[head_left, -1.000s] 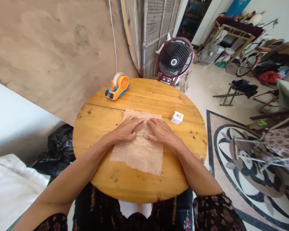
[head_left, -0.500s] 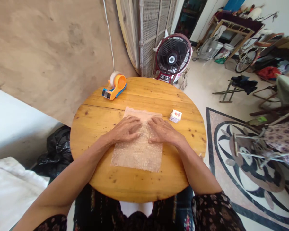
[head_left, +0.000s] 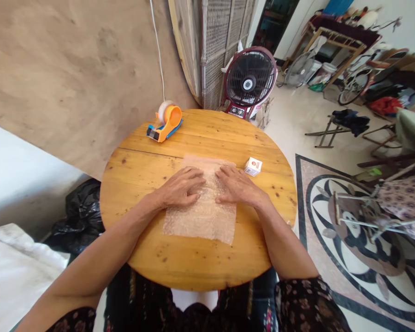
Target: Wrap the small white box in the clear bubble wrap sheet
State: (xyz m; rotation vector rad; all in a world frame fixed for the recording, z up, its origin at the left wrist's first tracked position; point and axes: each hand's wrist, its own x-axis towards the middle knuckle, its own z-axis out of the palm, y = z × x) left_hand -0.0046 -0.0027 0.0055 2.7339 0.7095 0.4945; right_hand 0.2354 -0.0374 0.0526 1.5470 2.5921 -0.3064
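Observation:
A sheet of clear bubble wrap (head_left: 200, 223) lies flat on the round wooden table (head_left: 180, 265) in front of me. My left hand (head_left: 181, 188) rests on its left part, palm down with the fingers stretched out. On the right part lies my right hand (head_left: 237, 186), also palm down, its fingers spread. Between the two hands a strip of the bubble wrap shows. Just beyond my right hand stands a small white box (head_left: 252, 166) with red and dark print, apart from the sheet.
An orange and blue tape dispenser (head_left: 165, 122) with a roll of tape stands at the table's far left. Behind the table is a dark red fan (head_left: 251, 78). A black plastic bag (head_left: 81, 216) lies left of the table, and a folding stool (head_left: 335, 127) is off to the right.
The bubble wrap has shifted slightly to the right and away from me under my hands. Both hands stay flat on it, and the right hand has moved slightly to the right.

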